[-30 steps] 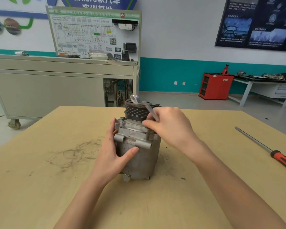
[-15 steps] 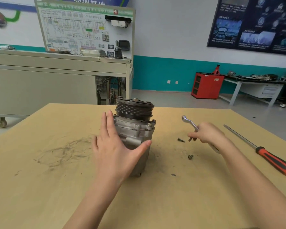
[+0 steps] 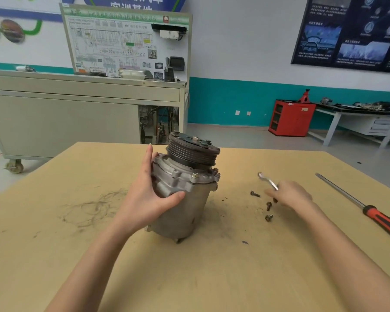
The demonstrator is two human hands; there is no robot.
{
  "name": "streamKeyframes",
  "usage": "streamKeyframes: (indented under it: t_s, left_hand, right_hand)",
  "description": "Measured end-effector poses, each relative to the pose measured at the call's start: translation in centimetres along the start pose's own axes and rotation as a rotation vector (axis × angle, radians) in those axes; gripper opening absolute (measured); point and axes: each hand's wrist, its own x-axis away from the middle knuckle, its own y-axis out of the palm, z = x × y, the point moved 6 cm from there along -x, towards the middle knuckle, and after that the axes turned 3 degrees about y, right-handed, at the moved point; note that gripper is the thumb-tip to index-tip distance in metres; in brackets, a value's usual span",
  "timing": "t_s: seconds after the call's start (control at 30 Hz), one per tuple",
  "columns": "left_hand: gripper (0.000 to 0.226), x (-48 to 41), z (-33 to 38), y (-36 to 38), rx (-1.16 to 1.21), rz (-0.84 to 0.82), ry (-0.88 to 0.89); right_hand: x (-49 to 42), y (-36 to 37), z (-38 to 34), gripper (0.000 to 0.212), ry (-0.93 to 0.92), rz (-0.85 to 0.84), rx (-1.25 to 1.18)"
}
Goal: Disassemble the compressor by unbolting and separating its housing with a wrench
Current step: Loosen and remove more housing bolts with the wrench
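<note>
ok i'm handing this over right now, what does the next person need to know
Left hand: grips the compressor, which stands tilted on the table, pulley end up.
Right hand: at the wrench, right of the compressor; blurred, so the grip is unclear.
Done: three loose bolts lie on the table by the wrench.
Left: at least two bolt heads still sit in the housing flange, and the housing is not yet separated.
A red-handled screwdriver lies at the far right, untouched.
</note>
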Motion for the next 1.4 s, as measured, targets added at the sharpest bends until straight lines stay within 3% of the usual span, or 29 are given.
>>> streamKeyframes:
  t_s: [0.07,0.17,0.27,0.33,0.43,0.57,0.73,0.83,0.87,0.97,1.07,1.17,1.23,1.3,1.4]
  left_hand:
    - [0.115,-0.2,-0.4,-0.1,-0.001,-0.024,0.009]
    - [0.112,-0.1,-0.5,0.1,-0.02,0.021,0.017]
    - [0.11,-0.1,-0.4,0.2,-0.007,0.058,0.031]
    - [0.11,-0.1,-0.5,0.2,0.018,0.061,0.033]
    - [0.109,0.1,-0.5,0.2,0.036,0.084,0.052]
    - [0.111,0.3,-0.5,0.3,0.037,0.116,0.068]
    - [0.106,0.2,-0.6,0.4,0.04,0.14,0.104]
    - [0.107,0.1,-0.8,0.5,0.052,0.153,0.118]
    - [0.106,0.1,-0.8,0.5,0.058,0.156,0.122]
    - [0.105,0.1,-0.7,0.6,0.072,0.159,0.143]
    - [0.103,0.0,-0.7,0.6,0.102,0.16,0.135]
    - [0.104,0.1,-0.8,0.6,0.128,0.161,0.115]
    - [0.102,0.1,-0.8,0.6,0.098,0.152,0.117]
    - [0.101,0.1,-0.8,0.5,0.075,0.14,0.112]
    - [0.1,0.1,-0.7,0.4,0.056,0.14,0.111]
  right_hand:
    - [1.4,-3.2,-0.1,0.042,-0.022,0.106,-0.402]
    - [6.0,-7.7,-1.6,0.037,-0.237,0.08,-1.146]
    - [12.4,-10.7,-4.4,0.032,-0.585,0.257,-1.398]
    - [16.3,-11.1,-6.4,0.026,-0.768,0.475,-1.386]
    - [19.3,-10.2,-9.1,0.02,-0.99,0.663,-1.293]
    - [20.0,-8.0,-10.9,0.027,-1.075,0.788,-1.058]
    - [21.1,-6.0,-11.8,0.044,-1.09,0.791,-0.919]
    - [20.7,-5.9,-12.5,0.027,-1.017,0.504,-1.076]
    - [21.1,-6.0,-12.9,0.018,-1.039,0.523,-1.034]
    - [23.3,-6.4,-14.0,0.017,-1.118,0.989,-0.648]
    - [23.7,-6.4,-15.1,0.015,-1.085,1.123,-0.53]
    - [23.5,-6.4,-15.3,0.015,-1.082,1.122,-0.551]
    - [22.8,-6.1,-14.4,0.029,-1.08,1.063,-0.687]
    - [21.1,-5.4,-12.8,0.034,-1.049,0.835,-1.013]
    - [17.8,-3.7,-10.9,0.027,-0.896,0.419,-1.544]
